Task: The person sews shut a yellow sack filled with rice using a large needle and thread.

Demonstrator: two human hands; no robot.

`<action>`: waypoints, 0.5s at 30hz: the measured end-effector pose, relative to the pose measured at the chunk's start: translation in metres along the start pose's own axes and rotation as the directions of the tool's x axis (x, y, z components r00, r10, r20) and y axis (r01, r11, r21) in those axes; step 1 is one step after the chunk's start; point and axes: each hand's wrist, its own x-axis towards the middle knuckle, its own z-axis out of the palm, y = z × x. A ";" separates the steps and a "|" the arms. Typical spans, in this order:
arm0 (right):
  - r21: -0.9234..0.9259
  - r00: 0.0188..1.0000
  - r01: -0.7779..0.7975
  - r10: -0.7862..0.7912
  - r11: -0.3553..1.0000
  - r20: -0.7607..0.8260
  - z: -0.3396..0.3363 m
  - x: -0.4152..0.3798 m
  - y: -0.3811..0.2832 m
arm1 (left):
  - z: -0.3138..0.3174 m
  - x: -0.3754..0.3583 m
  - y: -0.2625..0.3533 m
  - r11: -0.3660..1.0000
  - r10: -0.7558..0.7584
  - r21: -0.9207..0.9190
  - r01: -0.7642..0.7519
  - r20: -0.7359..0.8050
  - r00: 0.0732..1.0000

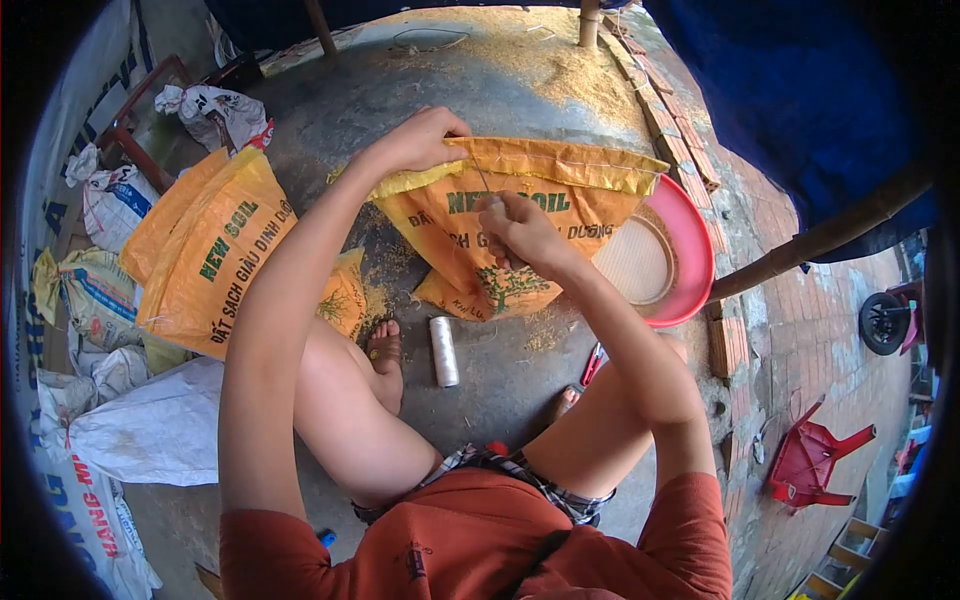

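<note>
An orange bag [580, 205] printed "NEW SOIL" stands in front of me, its yellow top edge folded over with a line of white stitching. My left hand [425, 140] pinches that folded edge near its left part. Below and to the right, my right hand [520, 232] is closed on a thin needle [482, 178] that points up toward the fold. A white thread spool [444, 352] stands on the floor between my feet. Other filled orange bags [215, 250] are at my left.
A pink basin [690, 250] with a round sieve [635, 262] sits right of the bag. Red-handled snips [594, 362] lie by my right foot. White sacks [150, 420] line the left. An overturned red stool [812, 455], bricks [730, 345] and a bamboo pole [830, 238] are at right.
</note>
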 end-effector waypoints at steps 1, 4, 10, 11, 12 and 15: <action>0.025 1.000 -0.008 0.009 1.000 -0.006 0.000 0.003 0.003 | 0.000 0.000 0.000 1.000 0.000 -0.009 0.000 0.009 1.000; 0.055 1.000 -0.022 0.023 0.998 -0.010 -0.001 0.003 0.002 | 0.000 0.001 0.001 1.000 -0.011 -0.013 0.011 0.018 1.000; 0.257 0.997 -0.082 0.083 0.963 0.009 0.004 0.003 -0.004 | 0.004 0.000 0.003 0.993 -0.067 -0.099 0.066 -0.009 0.998; 0.431 0.997 -0.070 0.071 0.900 0.015 0.004 0.004 -0.001 | 0.005 0.001 0.004 0.993 -0.065 -0.098 0.064 -0.009 0.998; 0.431 0.998 -0.068 0.069 0.900 0.013 0.001 0.007 0.001 | 0.006 0.001 0.005 0.993 -0.066 -0.102 0.062 -0.030 0.997; 0.795 0.947 -0.256 -0.024 0.550 0.321 -0.012 0.012 0.000 | 0.011 0.002 0.007 0.993 -0.054 -0.113 0.045 -0.079 0.995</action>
